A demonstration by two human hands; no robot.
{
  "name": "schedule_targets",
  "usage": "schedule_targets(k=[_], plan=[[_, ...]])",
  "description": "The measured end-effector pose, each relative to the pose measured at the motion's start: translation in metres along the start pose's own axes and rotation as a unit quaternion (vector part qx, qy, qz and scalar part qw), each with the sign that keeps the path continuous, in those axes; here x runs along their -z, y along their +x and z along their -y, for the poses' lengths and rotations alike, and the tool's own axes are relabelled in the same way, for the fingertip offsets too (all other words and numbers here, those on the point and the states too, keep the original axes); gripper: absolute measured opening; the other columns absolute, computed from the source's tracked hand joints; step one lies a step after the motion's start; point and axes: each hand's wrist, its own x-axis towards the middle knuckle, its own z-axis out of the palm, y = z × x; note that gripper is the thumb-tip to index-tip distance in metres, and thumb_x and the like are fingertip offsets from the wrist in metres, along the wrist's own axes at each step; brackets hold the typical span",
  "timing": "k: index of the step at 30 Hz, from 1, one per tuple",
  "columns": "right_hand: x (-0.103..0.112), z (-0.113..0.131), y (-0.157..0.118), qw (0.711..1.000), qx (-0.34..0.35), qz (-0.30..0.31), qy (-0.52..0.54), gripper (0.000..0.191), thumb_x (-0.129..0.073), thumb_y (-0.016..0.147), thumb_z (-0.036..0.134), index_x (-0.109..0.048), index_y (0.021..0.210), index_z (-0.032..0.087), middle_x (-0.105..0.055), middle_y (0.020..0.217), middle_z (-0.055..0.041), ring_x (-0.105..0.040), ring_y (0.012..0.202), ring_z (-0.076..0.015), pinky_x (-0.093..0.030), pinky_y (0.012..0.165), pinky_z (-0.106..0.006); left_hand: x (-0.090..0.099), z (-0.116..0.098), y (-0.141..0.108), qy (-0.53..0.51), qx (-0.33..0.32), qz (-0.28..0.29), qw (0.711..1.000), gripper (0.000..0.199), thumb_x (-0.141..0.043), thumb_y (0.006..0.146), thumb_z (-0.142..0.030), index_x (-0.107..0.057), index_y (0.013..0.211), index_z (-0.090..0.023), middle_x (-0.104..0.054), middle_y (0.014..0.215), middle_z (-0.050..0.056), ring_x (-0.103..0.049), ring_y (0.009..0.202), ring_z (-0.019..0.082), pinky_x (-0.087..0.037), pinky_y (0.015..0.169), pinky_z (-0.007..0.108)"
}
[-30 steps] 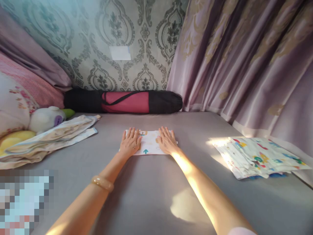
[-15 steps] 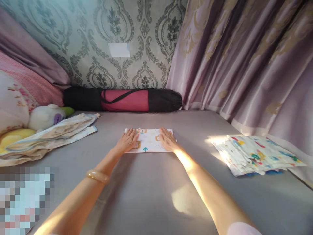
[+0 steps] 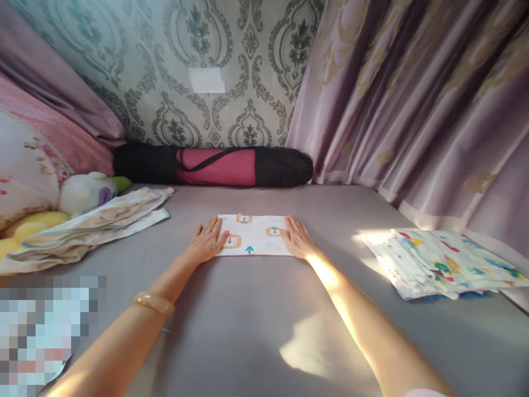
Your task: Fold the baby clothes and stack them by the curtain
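Note:
A white cloth (image 3: 256, 236) printed with orange lion faces and green arrows lies folded into a flat rectangle on the grey sheet (image 3: 243, 320). My left hand (image 3: 208, 241) rests flat at its left edge, fingers stretched forward and the thumb on the cloth. At the opposite edge lies my right hand (image 3: 298, 237), also flat with fingers extended, its thumb touching the cloth. Neither hand grips anything. A pale bangle (image 3: 153, 303) circles my left forearm.
Folded printed cloths (image 3: 448, 264) are stacked at the right. Loose cloths (image 3: 103, 220) lie at the left beside a white plush toy (image 3: 86, 194) and a pillow (image 3: 25, 171). Along the wall stretches a black and red bag (image 3: 219, 165). A curtain (image 3: 372, 110) hangs at right.
Both hands have slid outward, from on top of the cloth to its left and right edges, uncovering more of the print. The view has shifted slightly.

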Motion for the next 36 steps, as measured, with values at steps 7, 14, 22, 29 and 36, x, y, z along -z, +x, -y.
schedule_targets(k=[7,14,22,29,36], plan=[[0.006,0.001,0.001,0.999,-0.007,0.025,0.020,0.067,-0.014,0.100,0.044,-0.019,0.155,0.006,-0.012,0.163,-0.0120,-0.011,0.149,-0.0234,-0.012,0.120,-0.042,0.016,-0.033,0.000,0.045,0.030,-0.023,0.998,0.064,-0.021,0.099,-0.042,-0.030,0.151,-0.006,-0.021,0.160,0.018,-0.017,0.148,0.032,-0.016,0.117,0.054],[0.001,0.000,0.001,1.000,-0.004,-0.005,0.026,0.063,-0.013,0.101,0.039,-0.022,0.154,0.007,-0.012,0.163,-0.0120,-0.011,0.149,-0.0232,-0.012,0.120,-0.045,-0.005,-0.123,0.009,-0.027,-0.093,-0.136,0.986,0.068,-0.021,0.099,-0.048,-0.033,0.150,-0.004,-0.030,0.156,0.019,-0.022,0.147,0.031,-0.016,0.121,0.047],[-0.003,0.000,0.003,1.000,-0.006,-0.005,0.008,0.062,-0.015,0.102,0.042,-0.023,0.154,0.010,-0.014,0.162,-0.0122,-0.014,0.148,-0.0243,-0.013,0.119,-0.045,-0.024,-0.122,0.015,-0.038,-0.079,-0.103,0.991,0.069,-0.022,0.099,-0.050,-0.033,0.150,-0.005,-0.028,0.157,0.019,-0.021,0.147,0.031,-0.017,0.119,0.050],[0.011,-0.003,0.006,1.000,0.014,0.005,0.012,0.060,-0.025,0.101,0.041,-0.031,0.151,0.008,-0.025,0.159,-0.0162,-0.025,0.145,-0.0282,-0.023,0.116,-0.044,0.002,-0.112,0.028,-0.069,-0.100,-0.044,0.992,0.057,-0.030,0.099,-0.047,-0.046,0.141,-0.012,-0.041,0.151,0.018,-0.034,0.142,0.032,-0.027,0.114,0.050],[0.033,-0.014,0.038,0.999,0.036,0.005,0.025,0.047,-0.031,0.100,0.027,-0.047,0.142,0.015,-0.044,0.149,-0.0111,-0.038,0.138,-0.0218,-0.028,0.114,-0.034,0.035,-0.034,0.065,-0.067,-0.041,-0.014,0.997,0.040,-0.049,0.090,-0.037,-0.061,0.124,-0.020,-0.058,0.134,0.015,-0.050,0.128,0.035,-0.036,0.105,0.052]])
